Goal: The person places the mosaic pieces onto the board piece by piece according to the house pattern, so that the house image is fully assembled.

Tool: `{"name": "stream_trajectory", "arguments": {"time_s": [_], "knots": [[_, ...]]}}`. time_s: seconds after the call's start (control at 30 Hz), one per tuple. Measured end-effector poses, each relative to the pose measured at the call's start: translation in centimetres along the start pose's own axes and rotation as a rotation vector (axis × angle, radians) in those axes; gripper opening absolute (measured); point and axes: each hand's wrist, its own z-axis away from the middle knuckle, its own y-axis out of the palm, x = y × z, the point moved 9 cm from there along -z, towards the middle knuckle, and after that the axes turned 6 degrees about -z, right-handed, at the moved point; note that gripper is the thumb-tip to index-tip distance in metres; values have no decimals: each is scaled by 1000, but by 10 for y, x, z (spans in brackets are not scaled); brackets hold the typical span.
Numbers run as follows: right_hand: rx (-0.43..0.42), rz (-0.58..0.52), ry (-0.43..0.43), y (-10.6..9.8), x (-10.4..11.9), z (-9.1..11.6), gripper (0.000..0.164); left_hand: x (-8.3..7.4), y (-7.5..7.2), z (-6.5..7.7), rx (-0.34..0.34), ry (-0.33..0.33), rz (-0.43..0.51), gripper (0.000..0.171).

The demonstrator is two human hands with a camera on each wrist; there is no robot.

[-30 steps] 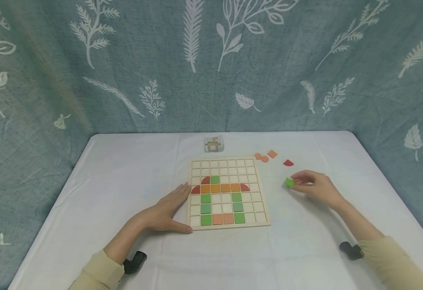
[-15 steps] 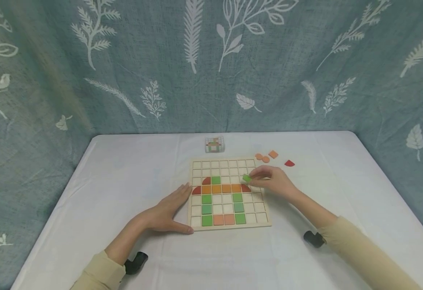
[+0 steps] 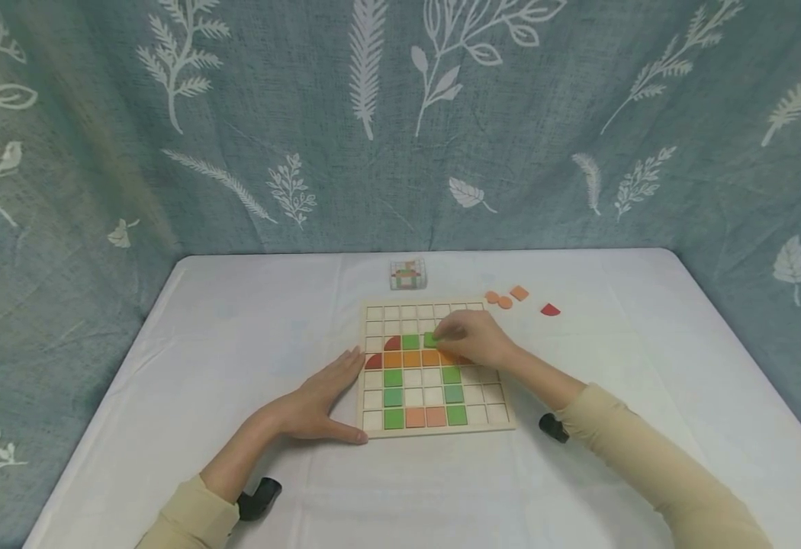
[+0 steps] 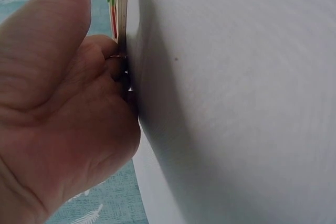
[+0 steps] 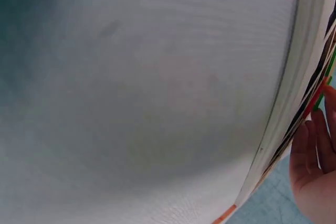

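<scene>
A wooden grid board (image 3: 442, 433) lies on the white table, part filled with green, orange and pink squares and red quarter-circle tiles. My right hand (image 3: 477, 339) pinches a green square tile (image 3: 430, 340) over the third row from the top, just right of a green tile (image 3: 410, 342) lying in the grid. Its fingers (image 5: 315, 140) also show at the right edge of the right wrist view. My left hand (image 3: 318, 400) rests along the board's left side, fingers extended and thumb near the lower left corner; its palm (image 4: 73, 129) fills much of the left wrist view.
Behind the board stands a small pattern card (image 3: 408, 274). Loose pieces lie at the back right: orange circles (image 3: 505, 303), an orange square (image 3: 519, 293) and a red quarter circle (image 3: 550, 309). A patterned blue-green curtain (image 3: 387, 191) hangs behind the table.
My right hand has carried the green tile leftward from the table right of the board to above the grid. The left hand has stayed at the board's left edge.
</scene>
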Motion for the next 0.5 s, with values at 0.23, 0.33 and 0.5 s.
{"name": "stream_trajectory", "arguments": {"time_s": [0.23, 0.33, 0.5], "knots": [[56, 42, -50, 6, 4, 1, 19, 1, 0, 0, -4, 4, -5, 118], [47, 29, -39, 3, 3, 4, 20, 2, 0, -1, -6, 3, 0, 118], [-74, -55, 107, -21, -16, 16, 20, 3, 2, -1, -5, -1, -8, 118]]}}
